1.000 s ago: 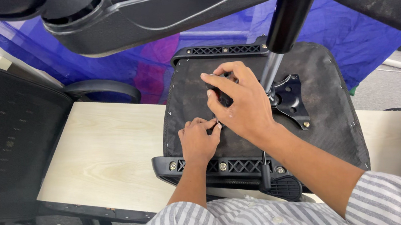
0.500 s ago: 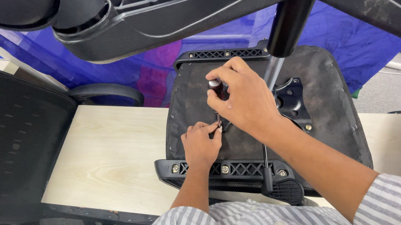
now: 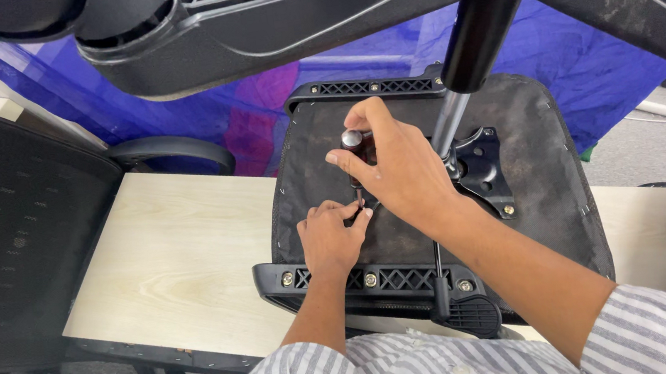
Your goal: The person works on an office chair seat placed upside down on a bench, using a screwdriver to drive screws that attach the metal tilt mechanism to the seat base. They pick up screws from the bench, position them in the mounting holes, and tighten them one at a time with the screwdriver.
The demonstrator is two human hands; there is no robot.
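Head cam: I see the right hand (image 3: 398, 167) clenched round a screwdriver (image 3: 357, 159), held upright at frame centre, tip down on the upturned chair seat (image 3: 538, 222) on the wood table (image 3: 183, 262). Left hand (image 3: 331, 241) just below it, fingers pinched at the tip; can't tell what they hold. Chair base (image 3: 330, 12) fills the top of frame, mesh backrest (image 3: 13, 240) at left.

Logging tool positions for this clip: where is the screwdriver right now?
In the head view, the screwdriver stands upright in the right hand, centre frame, its tip beside the left hand on the upturned seat.
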